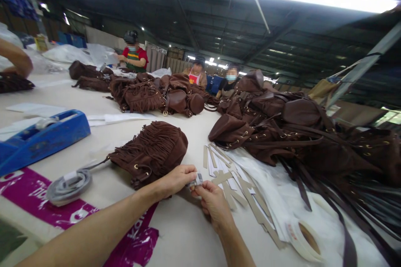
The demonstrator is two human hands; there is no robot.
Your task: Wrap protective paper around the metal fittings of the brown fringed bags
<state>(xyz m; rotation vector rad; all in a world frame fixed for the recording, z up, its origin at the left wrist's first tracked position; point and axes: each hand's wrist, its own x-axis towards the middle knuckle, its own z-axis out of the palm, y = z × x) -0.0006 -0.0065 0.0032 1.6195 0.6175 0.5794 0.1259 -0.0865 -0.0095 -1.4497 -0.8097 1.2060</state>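
My left hand (177, 179) and my right hand (211, 201) meet low in the middle of the table, both pinched on one small grey metal piece (196, 181). Just behind my left hand lies a brown fringed suede bag (153, 148) with brass eyelets. To the right of my hands, several beige card strips (230, 177) are strewn over white paper.
A blue tape dispenser (40, 137) and a coiled grey strap (69, 183) lie at the left, on a magenta printed sheet (28, 194). Heaps of brown bags (300, 133) and straps fill the right and middle. A tape roll (308, 240) lies front right. Three people sit across the table; another person's arm (15, 58) shows far left.
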